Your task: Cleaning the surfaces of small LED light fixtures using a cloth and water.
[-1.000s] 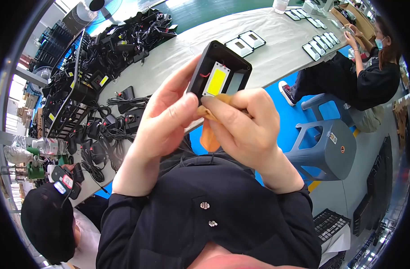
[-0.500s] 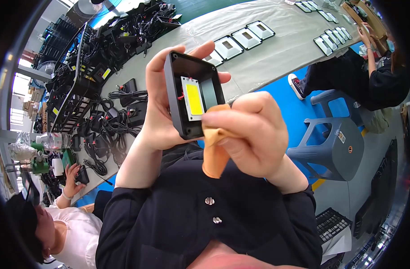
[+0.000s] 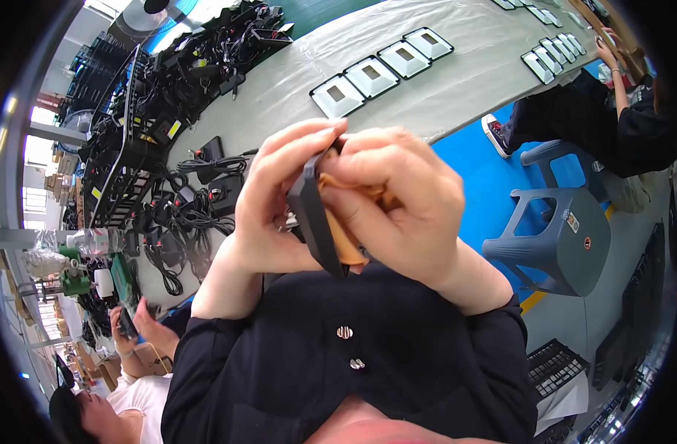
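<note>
Upright in front of my chest is a black rectangular lamp housing (image 3: pixel 318 222), turned nearly edge-on. My left hand (image 3: pixel 268 189) is closed round its back and upper side. My right hand (image 3: pixel 412 203) pinches an orange cloth (image 3: pixel 342 240) and presses it into the open side of the housing. The cloth hangs down along the rim to the lower corner. From this angle the inside of the housing is hidden, and so is the yellow LED plate that showed there earlier.
Beyond my hands, white square lamp frames (image 3: pixel 372 76) lie in a row on the covered table (image 3: pixel 294 96). Black lamps with coiled cables (image 3: pixel 213 192) and a black crate (image 3: pixel 120 166) fill the left. A grey-blue stool (image 3: pixel 564 237) stands right. Co-workers are at both sides.
The housing has turned from facing me to nearly edge-on and dropped slightly. My right hand has moved up and left, pushing the cloth into it. The left co-worker now raises both hands.
</note>
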